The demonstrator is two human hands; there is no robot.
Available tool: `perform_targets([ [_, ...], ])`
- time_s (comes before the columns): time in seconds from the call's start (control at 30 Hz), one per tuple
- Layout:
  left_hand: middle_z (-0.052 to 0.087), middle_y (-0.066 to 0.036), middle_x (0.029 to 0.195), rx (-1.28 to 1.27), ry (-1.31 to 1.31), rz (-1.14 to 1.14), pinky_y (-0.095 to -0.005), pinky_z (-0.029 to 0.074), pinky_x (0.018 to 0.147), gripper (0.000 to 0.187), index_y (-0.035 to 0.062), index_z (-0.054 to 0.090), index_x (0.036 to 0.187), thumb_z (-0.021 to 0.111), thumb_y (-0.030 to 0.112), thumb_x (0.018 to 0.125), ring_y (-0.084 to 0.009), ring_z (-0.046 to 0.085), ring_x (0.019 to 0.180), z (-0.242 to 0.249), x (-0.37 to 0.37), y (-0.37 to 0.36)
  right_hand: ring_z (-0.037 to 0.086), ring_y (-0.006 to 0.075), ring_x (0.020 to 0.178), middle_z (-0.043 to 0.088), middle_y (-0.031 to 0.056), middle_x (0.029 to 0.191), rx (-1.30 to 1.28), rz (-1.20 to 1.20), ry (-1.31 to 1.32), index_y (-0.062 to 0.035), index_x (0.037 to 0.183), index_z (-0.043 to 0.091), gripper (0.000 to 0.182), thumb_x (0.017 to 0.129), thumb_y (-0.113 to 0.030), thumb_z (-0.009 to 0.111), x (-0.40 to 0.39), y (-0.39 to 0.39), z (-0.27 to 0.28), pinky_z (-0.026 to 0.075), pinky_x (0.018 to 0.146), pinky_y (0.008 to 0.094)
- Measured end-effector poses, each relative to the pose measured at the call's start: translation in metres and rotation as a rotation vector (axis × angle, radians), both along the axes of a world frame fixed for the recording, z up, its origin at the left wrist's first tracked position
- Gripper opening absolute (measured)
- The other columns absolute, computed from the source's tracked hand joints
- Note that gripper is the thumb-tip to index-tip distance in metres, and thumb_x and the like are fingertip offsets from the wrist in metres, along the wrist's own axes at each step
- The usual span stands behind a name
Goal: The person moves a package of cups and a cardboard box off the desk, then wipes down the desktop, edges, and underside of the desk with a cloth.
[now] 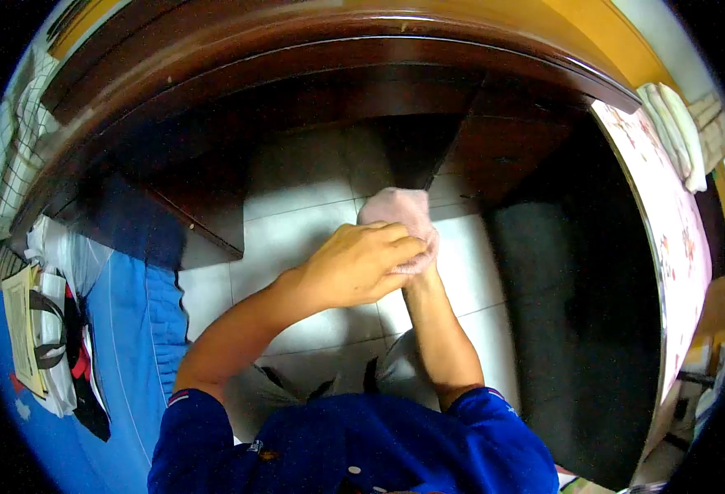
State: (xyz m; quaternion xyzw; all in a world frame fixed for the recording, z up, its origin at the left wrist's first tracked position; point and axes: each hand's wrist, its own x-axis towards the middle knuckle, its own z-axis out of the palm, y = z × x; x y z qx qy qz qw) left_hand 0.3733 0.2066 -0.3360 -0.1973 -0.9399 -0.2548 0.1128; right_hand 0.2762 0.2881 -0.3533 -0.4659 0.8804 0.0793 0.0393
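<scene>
A pink cloth (399, 206), soft and bunched, is held up in front of me over the tiled floor. My left hand (358, 262) reaches across from the left, its fingers bent over the cloth's near side and closed on it. The pink cloth covers most of my right hand (421, 281); only the part by the wrist shows, just beneath the left fingertips. Whether the right fingers grip the cloth or lie straight inside it is hidden.
A dark wooden desk (321, 62) curves across the front, with a drawer cabinet (502, 152) under its right side. A black panel (585, 321) stands close on my right. At left, a blue-covered bed (128, 329) bears papers and a bag (49, 337). Folded towels (674, 136) lie at upper right.
</scene>
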Motion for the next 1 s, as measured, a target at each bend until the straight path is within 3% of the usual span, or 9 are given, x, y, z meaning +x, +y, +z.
perform_targets([
  [0.13, 0.062, -0.014, 0.110, 0.220, -0.078, 0.021, -0.0410, 0.051, 0.088, 0.050, 0.0078, 0.059, 0.128, 0.072, 0.019, 0.081, -0.0338, 0.062, 0.100, 0.005, 0.001, 0.009, 0.056, 0.0260, 0.094, 0.057, 0.0098, 0.095, -0.706, -0.238, -0.186, -0.0118, 0.089, 0.055, 0.020, 0.080, -0.027, 0.064, -0.019, 0.011, -0.037, 0.045, 0.080, 0.0417],
  [0.23, 0.061, -0.015, 0.121, 0.321, 0.010, 0.111, -0.0392, 0.049, 0.096, 0.056, 0.0072, 0.057, 0.131, 0.075, 0.015, 0.078, -0.0324, 0.061, 0.109, 0.004, 0.007, 0.003, 0.052, 0.0260, 0.101, 0.053, 0.0113, 0.105, -1.187, -0.248, 0.145, -0.0108, 0.101, 0.053, 0.029, 0.083, -0.031, 0.064, -0.061, 0.007, -0.063, 0.042, 0.088, 0.0418],
  [0.4, 0.063, -0.014, 0.121, 0.419, 0.050, 0.270, -0.0361, 0.048, 0.096, 0.046, 0.0067, 0.064, 0.123, 0.076, 0.011, 0.079, -0.0292, 0.061, 0.111, -0.013, 0.034, -0.027, 0.046, 0.0258, 0.111, 0.047, 0.0137, 0.122, -1.333, -0.183, 0.816, -0.0090, 0.120, 0.050, 0.046, 0.087, -0.038, 0.063, -0.171, -0.022, -0.076, 0.038, 0.100, 0.0421],
  [0.5, 0.066, -0.012, 0.115, 0.467, 0.018, 0.336, -0.0341, 0.049, 0.093, 0.034, 0.0054, 0.068, 0.115, 0.074, 0.007, 0.081, -0.0262, 0.063, 0.107, -0.036, 0.053, -0.047, 0.054, 0.0321, 0.108, 0.056, 0.0137, 0.118, -1.723, -0.002, 0.371, -0.0052, 0.125, 0.049, 0.061, 0.079, -0.038, 0.074, -0.159, -0.053, -0.051, 0.042, 0.098, 0.0463],
  [0.57, 0.068, -0.011, 0.110, 0.534, 0.021, 0.382, -0.0329, 0.050, 0.090, 0.029, 0.0043, 0.070, 0.110, 0.072, 0.003, 0.081, -0.0242, 0.065, 0.103, -0.054, 0.063, -0.058, 0.060, 0.0302, 0.094, 0.063, 0.0094, 0.104, -1.878, -0.017, -0.144, -0.0101, 0.110, 0.057, 0.041, 0.081, -0.034, 0.071, -0.142, -0.068, -0.038, 0.049, 0.084, 0.0436],
  [0.63, 0.068, -0.011, 0.109, 0.577, 0.030, 0.412, -0.0328, 0.050, 0.090, 0.028, 0.0041, 0.070, 0.109, 0.072, 0.003, 0.081, -0.0241, 0.065, 0.102, -0.071, 0.070, -0.066, 0.064, 0.0266, 0.077, 0.066, 0.0056, 0.082, -1.343, 0.087, 0.475, -0.0157, 0.088, 0.065, 0.021, 0.081, -0.035, 0.069, -0.138, -0.075, -0.034, 0.051, 0.067, 0.0418],
  [0.7, 0.069, -0.011, 0.106, 0.615, 0.045, 0.466, -0.0327, 0.050, 0.088, 0.025, 0.0035, 0.071, 0.106, 0.071, 0.001, 0.081, -0.0237, 0.066, 0.099, -0.079, 0.076, -0.070, 0.063, 0.0274, 0.085, 0.066, 0.0069, 0.090, -1.120, -0.027, 0.173, -0.0141, 0.096, 0.065, 0.029, 0.081, -0.038, 0.065, -0.123, -0.095, -0.045, 0.050, 0.071, 0.0408],
  [0.8, 0.069, -0.011, 0.105, 0.624, 0.036, 0.485, -0.0326, 0.050, 0.088, 0.024, 0.0032, 0.071, 0.105, 0.070, 0.001, 0.081, -0.0232, 0.066, 0.098, -0.088, 0.082, -0.080, 0.063, 0.0270, 0.093, 0.067, 0.0083, 0.100, -0.535, 0.039, -0.060, -0.0134, 0.100, 0.066, 0.029, 0.083, -0.037, 0.062, -0.066, -0.114, 0.017, 0.050, 0.077, 0.0424],
  [1.0, 0.069, -0.010, 0.101, 0.689, 0.002, 0.562, -0.0319, 0.050, 0.087, 0.019, 0.0017, 0.071, 0.101, 0.068, -0.001, 0.083, -0.0215, 0.065, 0.095, -0.093, 0.088, -0.087, 0.063, 0.0195, 0.090, 0.066, 0.0045, 0.100, -0.762, 0.564, 0.192, -0.0129, 0.103, 0.066, 0.022, 0.086, -0.021, 0.057, -0.004, -0.200, -0.027, 0.050, 0.079, 0.0364],
])
